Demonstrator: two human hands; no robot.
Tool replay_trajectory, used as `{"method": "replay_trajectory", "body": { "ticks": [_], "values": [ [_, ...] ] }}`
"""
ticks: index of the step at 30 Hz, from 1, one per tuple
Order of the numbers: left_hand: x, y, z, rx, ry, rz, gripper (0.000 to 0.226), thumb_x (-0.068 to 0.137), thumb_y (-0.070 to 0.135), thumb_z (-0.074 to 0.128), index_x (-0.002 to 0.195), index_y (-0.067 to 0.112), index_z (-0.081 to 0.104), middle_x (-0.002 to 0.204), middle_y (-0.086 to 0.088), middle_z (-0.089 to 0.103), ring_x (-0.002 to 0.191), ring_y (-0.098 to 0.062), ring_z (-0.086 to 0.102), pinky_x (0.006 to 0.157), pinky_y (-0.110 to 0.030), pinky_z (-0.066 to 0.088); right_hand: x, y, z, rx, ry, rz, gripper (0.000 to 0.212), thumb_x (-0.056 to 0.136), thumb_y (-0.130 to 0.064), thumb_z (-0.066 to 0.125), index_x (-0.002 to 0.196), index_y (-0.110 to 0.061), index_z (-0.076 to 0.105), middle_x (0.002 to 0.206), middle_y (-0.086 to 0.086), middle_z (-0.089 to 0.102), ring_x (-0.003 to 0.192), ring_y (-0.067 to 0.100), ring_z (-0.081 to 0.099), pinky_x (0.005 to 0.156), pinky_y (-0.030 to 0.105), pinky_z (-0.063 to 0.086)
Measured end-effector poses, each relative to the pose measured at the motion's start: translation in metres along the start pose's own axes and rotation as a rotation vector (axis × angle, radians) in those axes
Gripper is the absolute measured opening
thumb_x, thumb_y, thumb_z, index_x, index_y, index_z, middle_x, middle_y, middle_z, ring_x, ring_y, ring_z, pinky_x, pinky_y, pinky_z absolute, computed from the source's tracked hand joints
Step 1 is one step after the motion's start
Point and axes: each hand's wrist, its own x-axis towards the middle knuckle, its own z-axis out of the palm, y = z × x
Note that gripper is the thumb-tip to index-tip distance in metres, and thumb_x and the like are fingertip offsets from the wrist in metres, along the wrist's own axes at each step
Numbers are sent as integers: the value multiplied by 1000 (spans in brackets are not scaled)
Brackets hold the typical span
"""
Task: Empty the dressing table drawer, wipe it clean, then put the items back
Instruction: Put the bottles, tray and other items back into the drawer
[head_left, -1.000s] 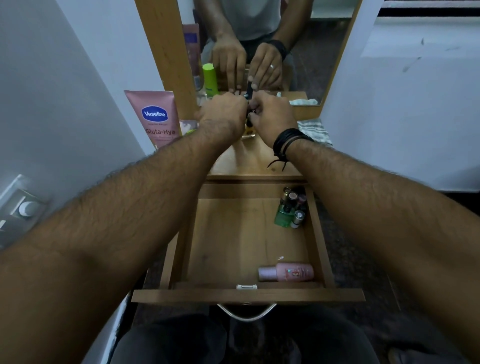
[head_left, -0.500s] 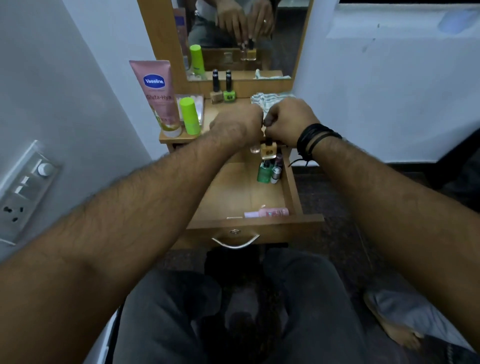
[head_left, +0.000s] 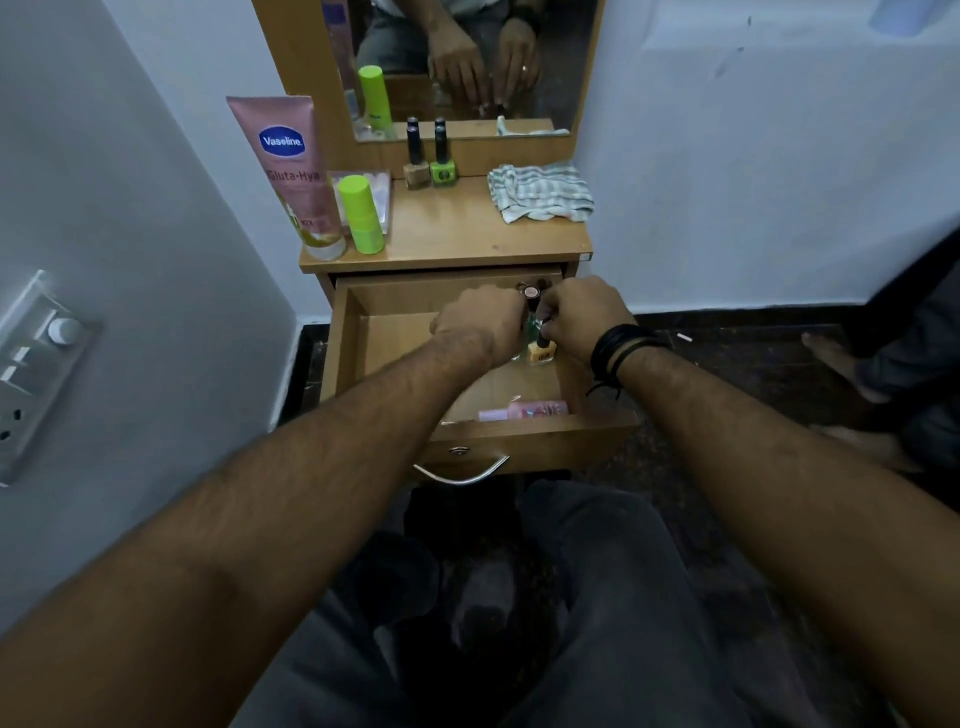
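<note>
Left hand (head_left: 480, 325): grip closed, contents hidden.
Right hand (head_left: 582, 317): grip pinching one yellow nail polish bottle (head_left: 542, 353) inside open drawer (head_left: 519, 441).
Worktop (head_left: 467, 234): two nail polish bottles (head_left: 430, 169), one cloth (head_left: 540, 192).
Drawer front: one pink bottle (head_left: 524, 410).

You are sitting in a home bedroom corner, at a small wooden dressing table (head_left: 467, 234) with a mirror (head_left: 467, 67) at its far edge. Cosmetics crowd the top: a Vaseline tube (head_left: 296, 171) at far left, nail polish bottles (head_left: 430, 161) beside it. A wall switch panel (head_left: 36, 364) sits on the left.
</note>
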Motion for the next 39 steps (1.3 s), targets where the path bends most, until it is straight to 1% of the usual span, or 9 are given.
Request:
{"method": "replay_trajectory", "body": {
  "ticks": [5, 9, 13, 18, 22, 26, 28, 33, 39],
  "values": [
    [5, -1, 14, -5, -5, 6, 28, 97, 28, 60, 124, 23, 62, 117, -10, 62, 104, -33, 61, 84, -51, 56, 2, 6, 14, -16, 19, 25, 19, 89, -18, 69, 106, -22, 75, 106, 7, 71, 99, 27, 66, 86, 36, 56],
    [10, -1, 21, -10, 4, 6, 26, 97, 28, 59, 122, 23, 63, 114, -10, 63, 93, -29, 57, 73, -45, 51, 4, 8, 21, -32, 25, 14, 20, 92, -23, 68, 112, -21, 73, 106, 7, 71, 97, 26, 66, 87, 39, 57],
    [14, 0, 24, -7, 15, 3, 28, 97, 25, 58, 124, 25, 63, 117, -9, 62, 107, -33, 61, 74, -47, 51, 6, 11, 25, -54, 33, 9, 23, 93, -25, 66, 115, -20, 72, 107, 9, 71, 99, 28, 66, 88, 40, 57],
    [18, 0, 26, 0, 19, -3, 29, 97, 24, 57, 125, 26, 63, 120, -9, 62, 110, -34, 61, 78, -49, 54, 8, 12, 29, -66, 36, 11, 25, 95, -25, 63, 118, -17, 69, 106, 10, 70, 99, 28, 66, 88, 41, 57],
    [20, 0, 32, 9, 34, 1, 24, 99, 24, 58, 123, 25, 62, 115, -7, 62, 99, -29, 60, 68, -44, 48, 8, 13, 32, -70, 35, 19, 27, 97, -25, 63, 122, -17, 67, 107, 10, 69, 98, 28, 66, 88, 42, 58],
    [20, 0, 38, 6, 23, -4, 26, 100, 22, 58, 125, 25, 58, 114, -6, 62, 103, -29, 62, 76, -49, 56, 8, 13, 34, -47, 43, 18, 25, 96, -24, 63, 120, -16, 68, 107, 10, 69, 99, 27, 65, 88, 44, 58],
    [20, -1, 40, 5, 28, 0, 30, 100, 22, 59, 130, 24, 54, 114, -6, 61, 100, -28, 61, 79, -51, 58, 8, 13, 35, -35, 51, 15, 25, 96, -24, 64, 119, -15, 68, 107, 10, 69, 99, 27, 65, 88, 43, 58],
    [22, -3, 40, 8, 54, 2, 36, 100, 22, 59, 134, 23, 49, 104, -6, 59, 90, -26, 58, 69, -45, 54, 7, 13, 36, -28, 57, 17, 25, 95, -23, 65, 118, -15, 68, 108, 10, 69, 100, 27, 65, 89, 44, 57],
    [18, -4, 35, -2, 39, -3, 38, 99, 27, 60, 136, 23, 49, 103, -5, 57, 86, -23, 51, 70, -45, 52, 5, 13, 34, -12, 53, 28, 26, 93, -21, 65, 118, -16, 66, 110, 9, 69, 103, 27, 64, 91, 41, 56]
  ]
}}
